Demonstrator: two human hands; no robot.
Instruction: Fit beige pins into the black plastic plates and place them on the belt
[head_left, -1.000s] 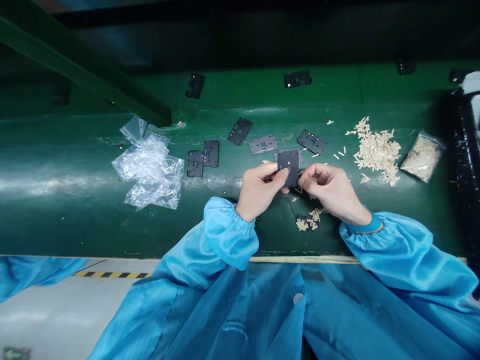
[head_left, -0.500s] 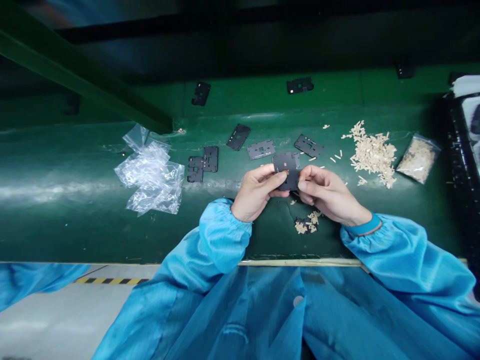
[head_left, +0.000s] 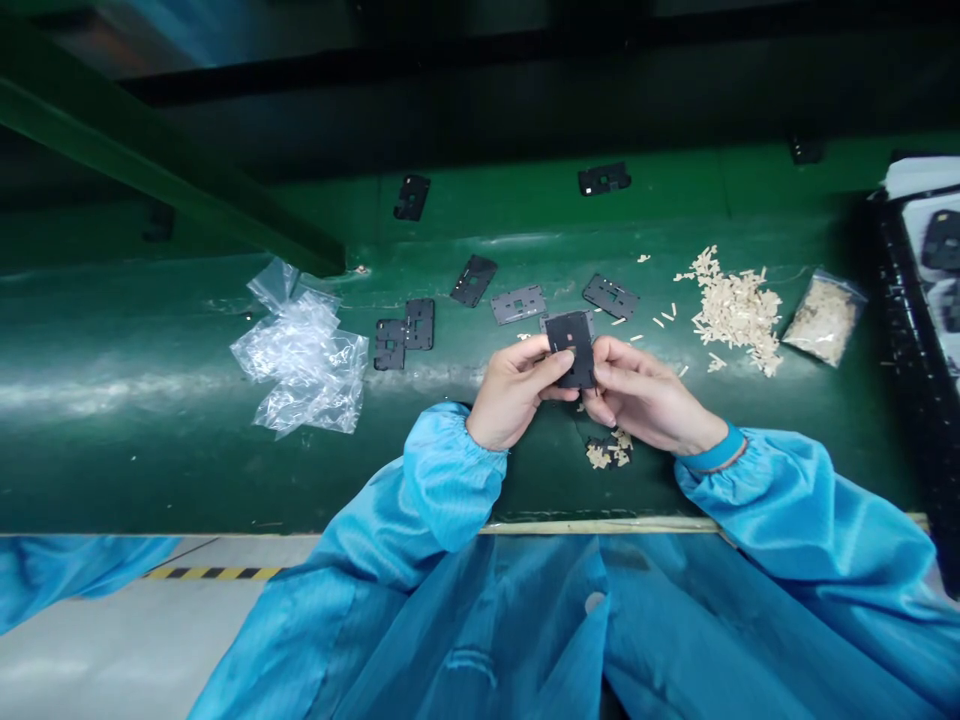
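Note:
Both of my hands hold one small black flat plate [head_left: 573, 345] above the green belt [head_left: 150, 400]. My left hand [head_left: 516, 392] pinches its left edge with thumb and fingers. My right hand [head_left: 646, 396] is closed on its right and lower edge. Both arms wear blue sleeves. Just below my right hand lies a small heap of beige strips [head_left: 609, 452] on a dark piece.
More black plates [head_left: 519, 303] lie scattered on the belt beyond my hands, a pair [head_left: 405, 332] to the left. Crumpled clear bags [head_left: 304, 350] sit further left. A pile of beige strips [head_left: 735, 310] and a filled bag [head_left: 823, 319] are at right, beside a dark tray [head_left: 926, 260].
My hands stay on the same plate and have turned it slightly. The view has shifted a little, so everything sits a bit lower in the picture.

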